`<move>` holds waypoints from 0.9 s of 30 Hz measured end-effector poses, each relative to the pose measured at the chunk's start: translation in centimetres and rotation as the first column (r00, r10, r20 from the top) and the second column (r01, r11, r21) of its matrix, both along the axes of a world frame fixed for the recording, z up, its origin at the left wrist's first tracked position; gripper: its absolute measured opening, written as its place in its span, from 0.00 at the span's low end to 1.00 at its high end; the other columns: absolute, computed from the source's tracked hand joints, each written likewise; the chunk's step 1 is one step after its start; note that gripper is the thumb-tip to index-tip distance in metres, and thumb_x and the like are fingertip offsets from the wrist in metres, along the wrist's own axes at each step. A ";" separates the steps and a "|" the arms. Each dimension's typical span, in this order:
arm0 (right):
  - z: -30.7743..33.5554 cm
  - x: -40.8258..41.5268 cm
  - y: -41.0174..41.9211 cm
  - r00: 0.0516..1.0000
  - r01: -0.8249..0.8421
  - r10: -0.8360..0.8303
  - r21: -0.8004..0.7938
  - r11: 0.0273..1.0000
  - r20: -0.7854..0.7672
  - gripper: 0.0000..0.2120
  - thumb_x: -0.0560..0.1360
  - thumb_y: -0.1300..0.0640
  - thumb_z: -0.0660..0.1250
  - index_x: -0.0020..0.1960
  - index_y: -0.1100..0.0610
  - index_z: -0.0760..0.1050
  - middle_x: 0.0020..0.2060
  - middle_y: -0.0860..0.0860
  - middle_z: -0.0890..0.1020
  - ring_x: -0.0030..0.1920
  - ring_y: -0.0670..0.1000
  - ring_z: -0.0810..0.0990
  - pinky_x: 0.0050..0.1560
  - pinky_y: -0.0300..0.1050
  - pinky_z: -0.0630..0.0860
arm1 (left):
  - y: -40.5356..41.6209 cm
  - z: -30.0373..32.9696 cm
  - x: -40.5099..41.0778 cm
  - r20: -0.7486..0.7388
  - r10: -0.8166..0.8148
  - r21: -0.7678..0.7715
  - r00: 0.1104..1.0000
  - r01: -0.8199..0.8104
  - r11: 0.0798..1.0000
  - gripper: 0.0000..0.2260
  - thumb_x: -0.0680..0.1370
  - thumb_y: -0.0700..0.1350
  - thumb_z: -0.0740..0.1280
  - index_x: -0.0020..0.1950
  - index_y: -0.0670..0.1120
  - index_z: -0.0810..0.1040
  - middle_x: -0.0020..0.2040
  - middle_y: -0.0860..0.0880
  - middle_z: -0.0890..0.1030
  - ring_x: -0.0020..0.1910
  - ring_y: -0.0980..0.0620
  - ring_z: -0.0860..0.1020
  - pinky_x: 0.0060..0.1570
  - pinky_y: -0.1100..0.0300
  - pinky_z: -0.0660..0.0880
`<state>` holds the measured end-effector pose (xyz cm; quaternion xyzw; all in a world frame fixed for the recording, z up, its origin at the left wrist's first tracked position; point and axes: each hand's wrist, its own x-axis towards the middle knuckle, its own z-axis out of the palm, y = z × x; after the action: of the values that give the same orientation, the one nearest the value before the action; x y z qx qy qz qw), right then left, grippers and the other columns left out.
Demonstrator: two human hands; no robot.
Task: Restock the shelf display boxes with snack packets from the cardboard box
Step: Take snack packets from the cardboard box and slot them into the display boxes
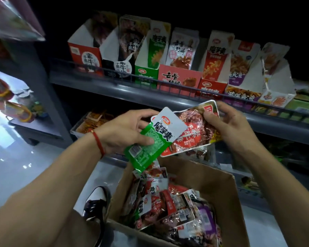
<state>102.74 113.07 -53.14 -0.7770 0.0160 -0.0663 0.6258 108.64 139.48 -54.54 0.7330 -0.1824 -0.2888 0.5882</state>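
The shelf (125, 90) carried a row of display boxes (177, 77), several part-filled and none visibly topped up. Below it, the cardboard box (221, 196) was well stocked with mixed snack packets (169, 204), so most of the restocking appeared outstanding. The left hand (125, 132) had its fingers clamped on a green packet (150, 139); the right hand (228, 125) pinched a red packet (191, 132), both held above the cardboard box and below the shelf.

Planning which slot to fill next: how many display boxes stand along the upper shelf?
7, left to right: red box, black box, green box, pink box, red-orange box, purple box, white box. More may sit beyond the dark right end.
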 end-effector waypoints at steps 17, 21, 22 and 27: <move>15.8 19.2 12.2 0.899 0.157 0.013 -0.350 0.923 0.438 0.09 0.84 0.54 0.62 0.61 0.57 0.76 0.42 0.48 0.82 0.32 0.39 0.81 0.28 0.38 0.78 | 10.7 2.9 6.4 -0.245 0.840 -0.336 0.484 -0.855 0.395 0.17 0.74 0.26 0.69 0.58 0.43 0.79 0.51 0.40 0.86 0.46 0.40 0.85 0.49 0.37 0.82; 18.6 25.7 16.5 0.912 0.245 -0.077 -0.383 0.891 0.403 0.12 0.77 0.54 0.65 0.53 0.61 0.81 0.46 0.61 0.85 0.38 0.56 0.85 0.41 0.61 0.83 | 10.9 3.0 6.9 -0.315 0.822 -0.360 0.475 -0.861 0.360 0.14 0.76 0.27 0.68 0.56 0.43 0.79 0.47 0.43 0.85 0.36 0.47 0.84 0.30 0.55 0.81; 19.0 27.1 17.3 0.918 0.260 -0.094 -0.404 0.877 0.385 0.12 0.76 0.54 0.64 0.51 0.60 0.81 0.46 0.61 0.86 0.41 0.59 0.86 0.44 0.62 0.83 | 11.0 3.1 7.2 -0.335 0.817 -0.356 0.469 -0.866 0.352 0.14 0.76 0.28 0.68 0.56 0.43 0.79 0.47 0.43 0.85 0.37 0.47 0.84 0.28 0.57 0.80; 19.4 32.5 19.9 0.951 0.260 -0.039 -0.728 0.634 0.306 0.16 0.84 0.54 0.58 0.63 0.61 0.78 0.55 0.59 0.82 0.49 0.55 0.78 0.38 0.39 0.75 | 12.2 3.8 8.3 -0.420 0.793 -0.368 0.441 -0.882 0.296 0.14 0.76 0.28 0.67 0.60 0.41 0.78 0.52 0.39 0.85 0.43 0.43 0.85 0.34 0.54 0.81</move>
<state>135.23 132.93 -33.69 -0.9472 -0.0309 -0.2207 0.2303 116.89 151.65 -50.78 0.4946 0.2020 0.0699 0.8424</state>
